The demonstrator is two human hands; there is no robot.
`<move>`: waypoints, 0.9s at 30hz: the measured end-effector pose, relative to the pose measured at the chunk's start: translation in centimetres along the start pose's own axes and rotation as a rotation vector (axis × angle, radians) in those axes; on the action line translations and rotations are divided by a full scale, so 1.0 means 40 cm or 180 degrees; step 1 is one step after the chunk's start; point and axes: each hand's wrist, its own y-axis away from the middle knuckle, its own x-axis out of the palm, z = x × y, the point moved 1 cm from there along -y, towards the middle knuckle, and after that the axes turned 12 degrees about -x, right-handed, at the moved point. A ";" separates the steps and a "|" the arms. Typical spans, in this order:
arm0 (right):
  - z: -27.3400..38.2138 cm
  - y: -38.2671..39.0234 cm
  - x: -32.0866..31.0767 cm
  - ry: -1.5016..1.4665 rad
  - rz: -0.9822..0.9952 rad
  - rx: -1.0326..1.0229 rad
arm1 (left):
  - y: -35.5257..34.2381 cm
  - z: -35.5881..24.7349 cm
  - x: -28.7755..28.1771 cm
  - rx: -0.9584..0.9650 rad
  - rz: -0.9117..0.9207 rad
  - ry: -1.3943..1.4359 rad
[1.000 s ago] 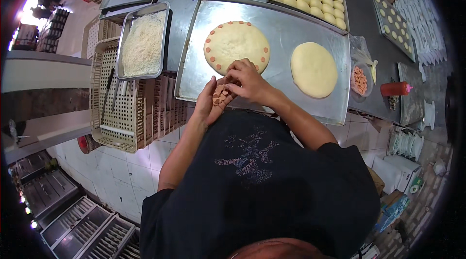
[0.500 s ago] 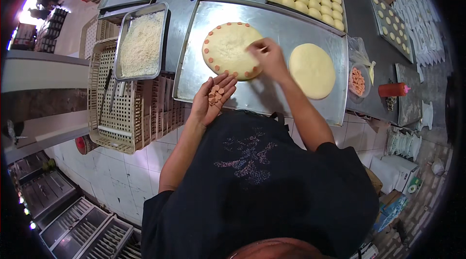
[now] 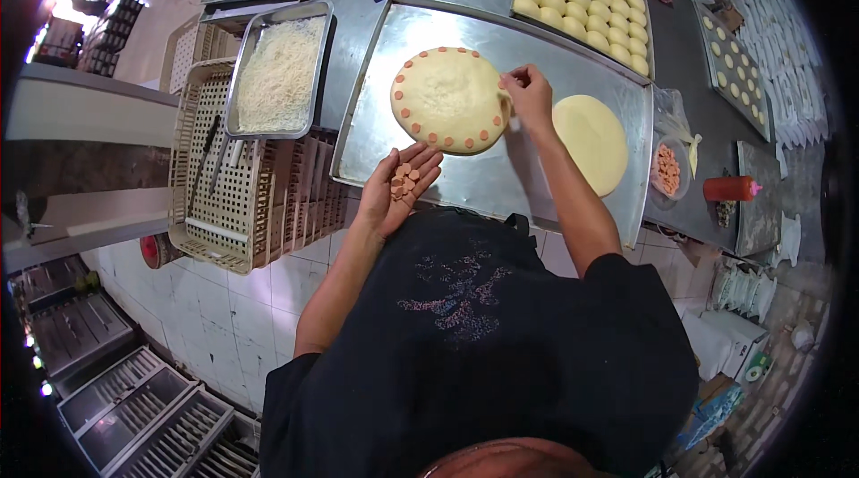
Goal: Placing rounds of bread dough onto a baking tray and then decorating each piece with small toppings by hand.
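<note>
In the upper middle of the frame, our right hand (image 3: 530,97) has its bent fingertips at the right edge of the studded dough (image 3: 446,95); we cannot tell whether they pinch a piece. Just below the dough, our left hand (image 3: 385,199) lies palm up, fingers extended, small flat pinkish slices (image 3: 406,175) loose on it. The dough, a pale, puffy disc, sits on a shiny metal tray (image 3: 365,133).

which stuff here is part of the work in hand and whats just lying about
Likely in use:
round pale-yellow dough ringed with orange-pink slices
loose slices in left hand
rectangular silver metal tray

Likely just lying about:
red plastic bottle with pink tip
beige perforated plastic crate
</note>
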 end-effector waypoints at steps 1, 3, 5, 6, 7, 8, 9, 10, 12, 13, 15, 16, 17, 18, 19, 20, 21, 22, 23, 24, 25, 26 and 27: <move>0.051 0.032 0.016 -0.0152 0.0217 -0.0375 | -0.005 -0.004 0.002 -0.0007 0.0002 -0.0006; 0.163 0.118 0.057 -0.0150 0.0954 -0.1419 | -0.014 -0.005 0.005 -0.0072 -0.0004 0.0006; 0.240 0.192 0.102 0.0137 0.1798 -0.2321 | -0.023 0.001 -0.009 -0.0121 0.0006 -0.0001; 0.262 0.214 0.124 0.0254 0.2145 -0.2569 | -0.039 0.003 -0.048 -0.0135 0.0393 0.0158; 0.269 0.228 0.127 0.0249 0.2142 -0.2595 | -0.054 0.004 -0.086 -0.0144 0.0781 0.0314; 0.271 0.239 0.135 0.0304 0.1937 -0.2738 | -0.052 -0.008 -0.078 -0.0162 0.1163 0.0459; 0.272 0.248 0.143 0.0353 0.1731 -0.2884 | -0.050 -0.013 -0.071 -0.0141 0.1164 0.0434; 0.276 0.254 0.152 0.0397 0.1524 -0.3031 | -0.048 -0.006 -0.065 -0.0114 0.0798 0.0363; 0.280 0.257 0.159 0.0368 0.1693 -0.3018 | -0.031 -0.001 -0.027 -0.0041 0.0066 0.0234; 0.281 0.256 0.156 0.0378 0.1882 -0.2976 | -0.028 0.000 -0.030 0.0002 0.0078 0.0226; 0.291 0.252 0.161 0.0382 0.2086 -0.2983 | -0.031 0.006 -0.059 0.0020 0.0178 0.0196; 0.295 0.252 0.164 0.0348 0.2120 -0.2990 | -0.032 0.007 -0.071 0.0037 0.0219 0.0184; 0.299 0.252 0.168 0.0314 0.2158 -0.2996 | -0.034 0.005 -0.085 0.0093 0.0219 0.0188; 0.304 0.250 0.172 0.0277 0.2199 -0.2998 | -0.031 0.002 -0.094 0.0083 0.0448 0.0255; 0.309 0.246 0.176 0.0257 0.2228 -0.3042 | -0.028 0.000 -0.103 0.0074 0.0676 0.0322; 0.315 0.243 0.178 0.0110 0.2245 -0.2868 | -0.025 0.002 -0.111 0.0063 0.0905 0.0387; 0.321 0.235 0.182 -0.0035 0.2262 -0.2697 | -0.023 0.001 -0.114 0.0121 0.0902 0.0390; 0.326 0.228 0.184 -0.0176 0.2279 -0.2519 | -0.023 0.004 -0.115 0.0176 0.0972 0.0479; 0.327 0.216 0.184 -0.0191 0.2302 -0.2541 | -0.020 0.004 -0.110 0.0213 0.1038 0.0565; 0.322 0.190 0.175 -0.0379 0.2017 -0.2325 | -0.016 0.003 -0.106 0.0241 0.1106 0.0652; 0.313 0.160 0.165 -0.0557 0.1729 -0.2098 | -0.010 -0.003 -0.105 0.0256 0.1102 0.0657; 0.280 0.118 0.160 -0.0562 0.1515 -0.1873 | 0.005 -0.013 -0.075 0.0321 0.0750 0.0600; 0.235 0.069 0.150 -0.0542 0.1278 -0.1625 | 0.021 -0.020 -0.041 0.0346 0.0408 0.0541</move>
